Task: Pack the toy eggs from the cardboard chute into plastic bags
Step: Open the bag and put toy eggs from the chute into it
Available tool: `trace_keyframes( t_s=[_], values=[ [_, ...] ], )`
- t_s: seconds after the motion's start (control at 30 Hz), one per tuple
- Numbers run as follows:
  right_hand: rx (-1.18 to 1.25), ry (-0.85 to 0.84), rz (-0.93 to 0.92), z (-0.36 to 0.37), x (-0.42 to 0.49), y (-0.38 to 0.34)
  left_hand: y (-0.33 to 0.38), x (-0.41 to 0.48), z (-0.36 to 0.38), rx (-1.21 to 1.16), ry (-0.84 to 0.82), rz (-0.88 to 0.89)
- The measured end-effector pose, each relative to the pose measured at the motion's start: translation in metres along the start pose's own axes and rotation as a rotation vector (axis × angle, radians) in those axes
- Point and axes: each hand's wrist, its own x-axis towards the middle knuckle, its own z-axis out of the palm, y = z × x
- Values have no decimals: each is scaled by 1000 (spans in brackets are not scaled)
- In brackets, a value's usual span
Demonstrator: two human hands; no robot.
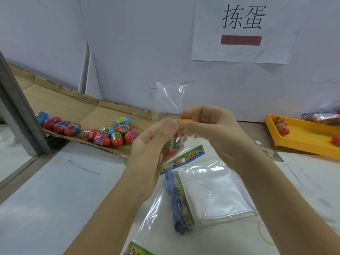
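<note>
In the head view, the step in hand seems to be the filling of one bag. Both hands are raised together above the white surface and work at a thin clear plastic bag, whose loose part stands up just above the fingers. The left hand has its fingers curled and pinches the bag from the left side. The right hand also has curled fingers and pinches the bag, with a small yellow piece at its fingertips; what this piece is, I cannot tell.

One toy egg, with an orange lower half and a printed wrapper, is inside the bag. It sits between the two hands, a little below the fingertips.

The loose toy eggs, red and blue plastic, lie on the brown cardboard chute to the left of the left hand, the nearest ones close to it. Below both hands lies a stack of empty bags with colourful header strips. Far to the right of the right hand stands a yellow plastic tray.

I judge that the next move is to settle the egg deeper and then fetch another one from the chute. For this, one hand must hold the mouth of the bag open, because the thin film can slip or close easily.
</note>
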Motion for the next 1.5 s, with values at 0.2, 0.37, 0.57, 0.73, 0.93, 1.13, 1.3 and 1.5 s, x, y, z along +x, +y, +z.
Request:
trace_keyframes(
  t_s=[0.2,0.37,0.57,0.73,0.93,1.13,1.3,1.5],
  values=[
    [98,131,-34,9,-1,2,-5,-3,1,85,-65,19],
    [96,150,-21,22,-5,0,-4,2,-4,105,55,64],
    [-470,201,-547,34,-63,8,4,11,-19,-40,234,48],
    [-1347,-519,-341,22,-111,40,10,13,-27,-153,338,41],
    [-1447,-309,39,10,-103,39,21,12,-33,-163,345,103],
    [-1524,-32,-94,25,-80,43,21,16,-36,-146,350,113],
    [-1339,-233,-396,83,-73,51,21,16,-34,-51,313,155],
    [-1294,-217,-550,106,-59,63,15,17,-34,80,256,198]
  ],
)
